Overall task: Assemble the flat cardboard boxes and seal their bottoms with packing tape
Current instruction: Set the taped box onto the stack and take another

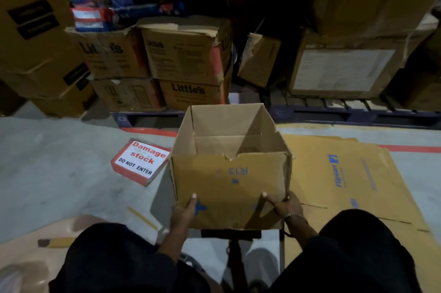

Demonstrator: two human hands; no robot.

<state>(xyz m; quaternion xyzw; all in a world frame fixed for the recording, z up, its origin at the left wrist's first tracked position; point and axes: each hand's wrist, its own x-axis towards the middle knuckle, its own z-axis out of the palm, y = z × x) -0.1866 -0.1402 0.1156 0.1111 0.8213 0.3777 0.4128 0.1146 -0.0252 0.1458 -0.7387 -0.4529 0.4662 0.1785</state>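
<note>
left grip [185, 209] fingers hidden behind open box [230, 187], small print on stacked cartons [186, 54] unreadable

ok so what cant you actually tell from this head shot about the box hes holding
- Bottom of the open cardboard box: whether taped, hidden by its own walls and shadow inside.
- Left hand and right hand: only the thumbs show on the near wall, the fingers are behind the box.
- Dark object below the box: too dim to identify.
- Flat Flipkart cardboard: near end covered by a knee.
</note>
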